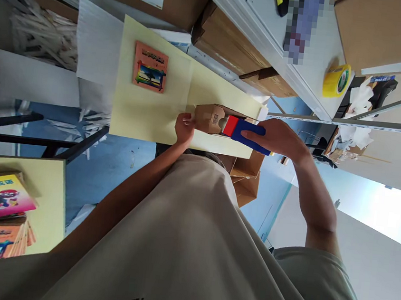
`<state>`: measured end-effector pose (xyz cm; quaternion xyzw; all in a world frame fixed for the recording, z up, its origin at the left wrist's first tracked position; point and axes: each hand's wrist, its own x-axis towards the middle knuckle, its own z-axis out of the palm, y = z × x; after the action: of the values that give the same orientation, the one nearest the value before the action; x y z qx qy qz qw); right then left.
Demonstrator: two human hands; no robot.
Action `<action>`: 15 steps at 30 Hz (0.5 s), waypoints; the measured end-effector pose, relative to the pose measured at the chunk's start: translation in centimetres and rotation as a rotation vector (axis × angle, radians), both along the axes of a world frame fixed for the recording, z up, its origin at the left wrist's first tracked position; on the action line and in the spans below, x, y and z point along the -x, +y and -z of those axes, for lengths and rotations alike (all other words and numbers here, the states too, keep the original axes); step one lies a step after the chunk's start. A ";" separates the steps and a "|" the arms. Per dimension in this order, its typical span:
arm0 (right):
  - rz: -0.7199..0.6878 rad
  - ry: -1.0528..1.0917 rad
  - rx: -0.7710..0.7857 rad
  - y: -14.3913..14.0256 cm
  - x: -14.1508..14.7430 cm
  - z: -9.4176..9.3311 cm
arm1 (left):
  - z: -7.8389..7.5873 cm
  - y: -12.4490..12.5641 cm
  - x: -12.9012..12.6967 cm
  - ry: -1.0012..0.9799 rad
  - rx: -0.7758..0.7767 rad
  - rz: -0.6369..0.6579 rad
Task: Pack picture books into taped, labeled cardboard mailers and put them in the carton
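The person's right hand (271,136) was clamped on a blue-and-red tape dispenser (247,135), its red end at a brown cardboard box (205,118). Apart from it, the left hand (184,128) curled at the box's left end, its grip unclear. The box lay between both on the pale yellow desk (146,115), an orange booklet (150,67) beyond.
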<state>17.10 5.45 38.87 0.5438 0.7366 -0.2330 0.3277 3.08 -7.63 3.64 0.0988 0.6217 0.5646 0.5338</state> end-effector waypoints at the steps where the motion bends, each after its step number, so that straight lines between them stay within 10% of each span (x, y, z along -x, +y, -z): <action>1: -0.004 -0.009 -0.002 -0.1 0.1 -0.1 | -0.4 -0.5 0.1 0.021 -0.017 0.001; 8: -0.023 -0.137 0.005 -1.0 2.1 -1.3 | -4.7 -2.8 -1.4 0.292 -0.317 0.458; 15: -0.100 -0.202 0.043 -1.4 4.2 -1.9 | -5.2 -1.1 -0.2 0.517 -0.323 0.614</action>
<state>12.91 4.09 40.77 0.5197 0.7210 -0.1763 0.4232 3.30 -8.70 8.80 0.4997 0.5802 0.4263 0.4816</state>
